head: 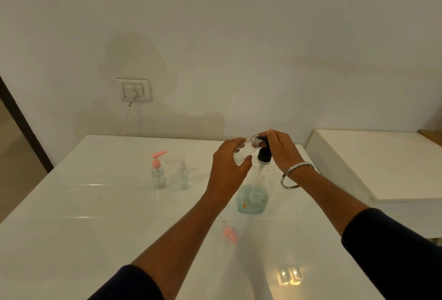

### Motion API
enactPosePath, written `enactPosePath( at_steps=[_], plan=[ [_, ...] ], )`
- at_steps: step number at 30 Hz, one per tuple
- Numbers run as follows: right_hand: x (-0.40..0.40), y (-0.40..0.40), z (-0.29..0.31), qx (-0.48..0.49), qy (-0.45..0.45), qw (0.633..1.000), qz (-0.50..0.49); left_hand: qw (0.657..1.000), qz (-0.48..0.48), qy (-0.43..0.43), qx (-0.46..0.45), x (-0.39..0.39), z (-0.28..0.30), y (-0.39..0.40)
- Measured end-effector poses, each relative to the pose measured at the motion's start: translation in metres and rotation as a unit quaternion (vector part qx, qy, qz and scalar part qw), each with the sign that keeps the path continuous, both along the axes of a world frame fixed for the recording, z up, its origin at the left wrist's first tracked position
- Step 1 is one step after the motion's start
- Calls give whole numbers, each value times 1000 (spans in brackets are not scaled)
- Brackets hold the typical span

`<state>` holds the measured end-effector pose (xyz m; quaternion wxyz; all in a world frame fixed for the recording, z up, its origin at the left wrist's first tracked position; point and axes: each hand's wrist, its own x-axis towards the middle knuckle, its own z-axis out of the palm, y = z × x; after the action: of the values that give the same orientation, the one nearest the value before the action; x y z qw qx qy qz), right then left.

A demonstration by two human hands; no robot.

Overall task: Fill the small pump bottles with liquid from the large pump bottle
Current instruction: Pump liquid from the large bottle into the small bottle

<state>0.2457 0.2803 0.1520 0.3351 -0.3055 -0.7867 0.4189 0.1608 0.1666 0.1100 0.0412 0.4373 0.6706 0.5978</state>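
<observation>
Hands [253, 156] raised around pump bottles [251, 192]

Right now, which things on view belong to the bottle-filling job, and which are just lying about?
Job: large pump bottle; open small bottle in left hand; right hand on the pump; two small bottles; loose pink pump.
Lying about: wall socket; cable.

Two small bottles [170, 175] stand left of the large bottle [253, 192], loose pump [230, 234] before it.
</observation>
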Motion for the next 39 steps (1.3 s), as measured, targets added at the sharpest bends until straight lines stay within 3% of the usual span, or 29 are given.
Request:
enactPosePath(
  at_steps=[30,39],
  plan=[
    [-7,2,-17,-8,24,1000,-15,1000,3,-27,-8,3,-12,4],
    [-3,-1,-4,-8,21,1000,-5,1000,2,0,-4,2,-1,-1]
  ],
)
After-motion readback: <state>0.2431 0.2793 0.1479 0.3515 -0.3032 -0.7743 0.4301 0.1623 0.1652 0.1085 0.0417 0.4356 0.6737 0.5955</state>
